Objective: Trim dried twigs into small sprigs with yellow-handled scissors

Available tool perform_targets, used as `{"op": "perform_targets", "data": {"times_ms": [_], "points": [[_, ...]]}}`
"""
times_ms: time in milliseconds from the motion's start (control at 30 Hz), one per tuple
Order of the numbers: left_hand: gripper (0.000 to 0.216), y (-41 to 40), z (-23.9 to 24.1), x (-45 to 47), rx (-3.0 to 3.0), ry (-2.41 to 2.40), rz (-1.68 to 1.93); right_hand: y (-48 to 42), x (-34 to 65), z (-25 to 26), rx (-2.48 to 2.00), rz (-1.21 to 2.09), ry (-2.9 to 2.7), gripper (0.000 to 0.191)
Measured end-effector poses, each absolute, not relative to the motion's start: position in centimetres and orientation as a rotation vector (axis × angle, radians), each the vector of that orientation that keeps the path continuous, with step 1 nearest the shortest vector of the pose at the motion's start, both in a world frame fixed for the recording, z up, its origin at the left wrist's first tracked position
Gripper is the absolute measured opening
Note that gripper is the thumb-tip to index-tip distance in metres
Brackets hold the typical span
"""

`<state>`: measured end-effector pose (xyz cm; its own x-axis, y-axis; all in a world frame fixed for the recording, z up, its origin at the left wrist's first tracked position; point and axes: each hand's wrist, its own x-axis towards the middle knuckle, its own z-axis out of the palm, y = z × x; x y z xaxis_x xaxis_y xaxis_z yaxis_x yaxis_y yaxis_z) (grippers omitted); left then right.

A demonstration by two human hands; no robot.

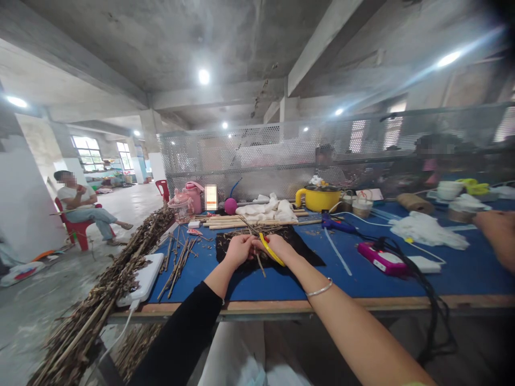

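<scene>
Over a black cloth (pixel 309 249) on the blue tabletop, both hands meet close together. My left hand (pixel 240 250) is closed, pinching a thin dried stem (pixel 262 266) whose lower end pokes out below the hands. Wrapped around yellow-handled shears (pixel 272 251), my right hand (pixel 284 247) sits right beside it; the jaws are hard to make out among the fingers and twigs. Left of my left hand lie cut dried twigs (pixel 179 265). Behind the hands are pale wooden sticks (pixel 221 221) and a crumpled white cloth (pixel 273 208).
A large bundle of dried stalks (pixel 108 284) runs along the left table edge, beside a white power bank (pixel 147 279). Rightward are a blue glue gun (pixel 338 223), a magenta box (pixel 382 259) with cables and a yellow pot (pixel 322 198). Another person's hand (pixel 497 233) is at far right.
</scene>
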<state>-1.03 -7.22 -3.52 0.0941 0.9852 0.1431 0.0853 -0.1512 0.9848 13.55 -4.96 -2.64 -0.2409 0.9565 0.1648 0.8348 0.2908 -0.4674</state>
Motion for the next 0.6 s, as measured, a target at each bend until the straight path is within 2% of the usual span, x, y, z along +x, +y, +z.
{"op": "perform_targets", "data": {"times_ms": [300, 433, 600], "points": [[0.021, -7.4, -3.1, -0.8, 1.311, 1.077, 1.187, -5.2, 13.7, -2.3, -1.622, 0.349, -2.183, 0.055], [0.021, -7.2, -3.3, -0.8, 1.288, 1.068, 1.189, -5.1, 13.5, -2.6, -1.676, 0.271, -2.190, 0.061], [0.023, -6.8, -3.8, -1.0, 1.343, 1.091, 1.182, -4.6, 13.6, -3.3, -1.597, 0.336, -2.203, 0.066]]}}
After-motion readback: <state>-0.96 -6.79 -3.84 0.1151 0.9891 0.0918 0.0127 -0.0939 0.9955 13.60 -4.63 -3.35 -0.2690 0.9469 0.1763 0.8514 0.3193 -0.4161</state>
